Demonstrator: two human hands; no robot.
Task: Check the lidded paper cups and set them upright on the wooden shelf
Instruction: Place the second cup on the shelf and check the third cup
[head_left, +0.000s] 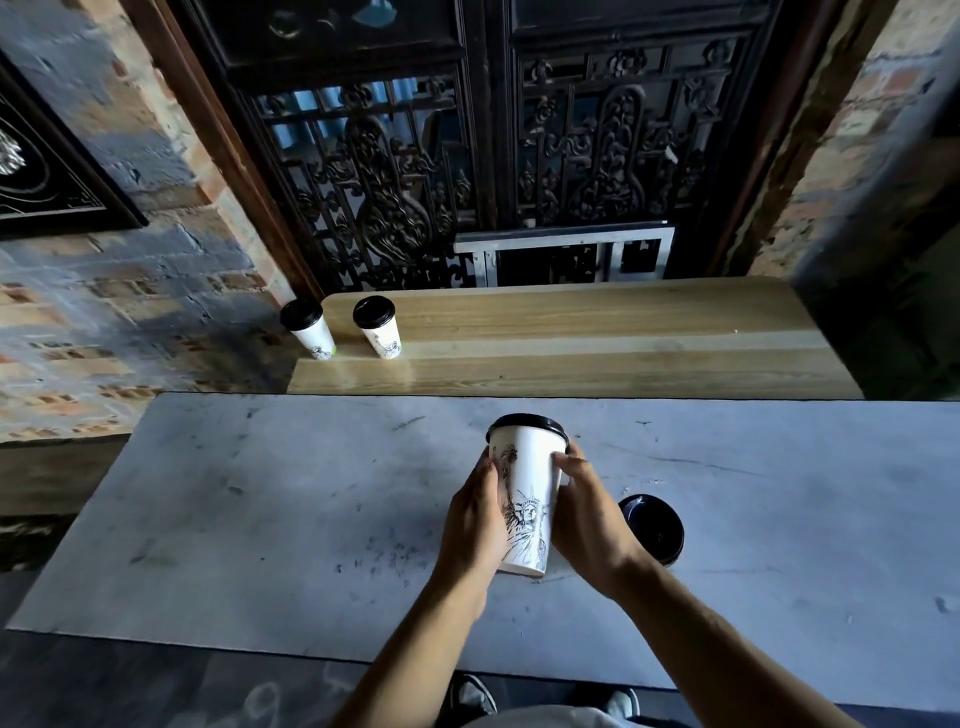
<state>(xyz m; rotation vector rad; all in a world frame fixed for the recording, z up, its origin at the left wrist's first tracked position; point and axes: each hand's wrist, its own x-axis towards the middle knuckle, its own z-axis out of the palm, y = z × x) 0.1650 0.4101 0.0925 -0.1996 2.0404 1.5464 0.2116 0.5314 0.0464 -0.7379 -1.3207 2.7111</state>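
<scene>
A white paper cup (527, 483) with a black lid and a line drawing is held upright just over the grey counter. My left hand (475, 519) grips its left side and my right hand (589, 512) its right side. Another lidded cup (652, 527) stands on the counter right of my right hand, mostly hidden by my wrist. Two more lidded cups stand upright at the left end of the wooden shelf (597, 338): one (378, 327) well on the wood, the other (309, 330) at its far left edge.
The grey marble counter (260, 519) runs across the foreground, with the shelf behind it. A dark carved wooden screen (467, 156) and brick walls (130, 312) rise behind the shelf. My shoes (470, 696) show below the counter edge.
</scene>
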